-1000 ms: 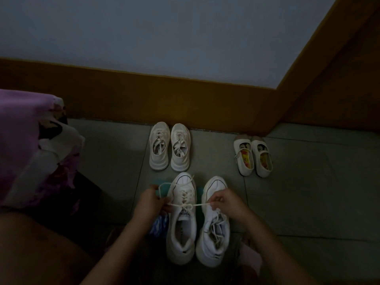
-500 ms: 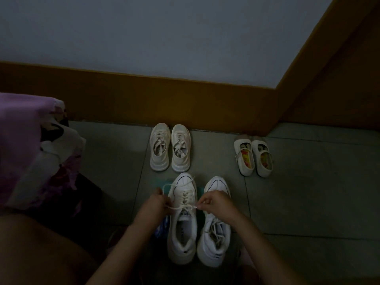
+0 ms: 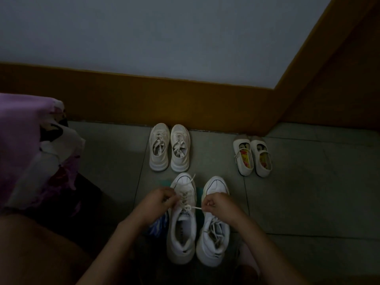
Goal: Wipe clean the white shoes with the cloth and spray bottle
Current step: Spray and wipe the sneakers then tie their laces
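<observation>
As left hand (image 3: 157, 200) and right hand (image 3: 219, 205) pinch flat laces (image 3: 196, 208), the sneaker (image 3: 182, 221) sits — chunky, white.

On the grey tiled floor (image 3: 308, 202), beige sneakers (image 3: 159, 153) side by side at its far edge by the skirting (image 3: 144, 99), small strap shoes (image 3: 243, 161) near the far right corner, and nearer, mid-floor, white sneakers (image 3: 181, 237) over a teal cloth (image 3: 199, 191), a blue-and-white item (image 3: 159, 225) just beside the left one.

The big white shoe (image 3: 181, 223) looks smooth, with a soft cloth lace (image 3: 196, 208). The grey floor tiles (image 3: 308, 202) look hard and dull. At nine o'clock, purple cloth (image 3: 24, 130) looks soft.
</observation>
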A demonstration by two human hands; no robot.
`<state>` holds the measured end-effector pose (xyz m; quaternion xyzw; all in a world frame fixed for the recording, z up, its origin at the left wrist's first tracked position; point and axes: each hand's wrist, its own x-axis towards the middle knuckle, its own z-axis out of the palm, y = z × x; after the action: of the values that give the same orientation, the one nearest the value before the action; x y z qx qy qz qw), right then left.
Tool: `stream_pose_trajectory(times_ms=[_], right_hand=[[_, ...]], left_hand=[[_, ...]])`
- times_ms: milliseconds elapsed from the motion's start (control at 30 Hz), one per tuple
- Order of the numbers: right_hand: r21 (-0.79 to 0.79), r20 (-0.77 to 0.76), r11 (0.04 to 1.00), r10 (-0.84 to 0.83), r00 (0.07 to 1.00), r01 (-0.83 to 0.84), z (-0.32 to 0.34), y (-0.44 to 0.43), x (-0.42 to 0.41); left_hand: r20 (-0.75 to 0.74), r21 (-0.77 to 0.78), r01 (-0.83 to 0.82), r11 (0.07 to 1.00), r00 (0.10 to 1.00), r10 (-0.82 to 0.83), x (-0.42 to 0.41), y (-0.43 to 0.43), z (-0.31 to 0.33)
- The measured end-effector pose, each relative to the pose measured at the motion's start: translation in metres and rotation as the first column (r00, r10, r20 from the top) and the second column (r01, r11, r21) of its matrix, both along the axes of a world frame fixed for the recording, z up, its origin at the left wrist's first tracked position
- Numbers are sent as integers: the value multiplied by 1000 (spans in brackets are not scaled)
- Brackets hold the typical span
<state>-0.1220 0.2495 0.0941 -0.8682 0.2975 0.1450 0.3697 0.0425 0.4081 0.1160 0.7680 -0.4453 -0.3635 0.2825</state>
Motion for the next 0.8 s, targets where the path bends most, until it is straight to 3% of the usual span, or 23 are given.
stream_pose_trajectory(times_ms=[67,267,367,433,533,600,667,800], right_hand=[[-37,4,999,15,1000,-15,1,-2,-1],[-194,4,981,33,999,-31,4,-5,-1],[-210,-27,976,62,998,-66,5,-3,-1],[-192,-37,975,107,994,-112,7,-4,-3],[-171,-48,961,212,976,-218,14,-5,-5],[-178,-56,942,277,959,-283,23,-6,-3],[-154,-23,950,272,962,-273,32,-7,0],[41,31,990,134,991,-135,44,-4,6]], left_hand=[[-22,77,-44,996,999,45,-1,-1,2],[256,266,-164,950,962,94,6,9,-3],[312,215,-195,957,942,122,6,7,-1],[186,132,-226,965,962,200,7,4,0],[-208,-4,-308,951,931,301,6,-3,6],[-489,-34,-398,917,806,332,1,-9,9],[-665,-1,-438,899,671,327,-3,-13,9],[-773,52,-471,881,539,334,-8,-14,2]])
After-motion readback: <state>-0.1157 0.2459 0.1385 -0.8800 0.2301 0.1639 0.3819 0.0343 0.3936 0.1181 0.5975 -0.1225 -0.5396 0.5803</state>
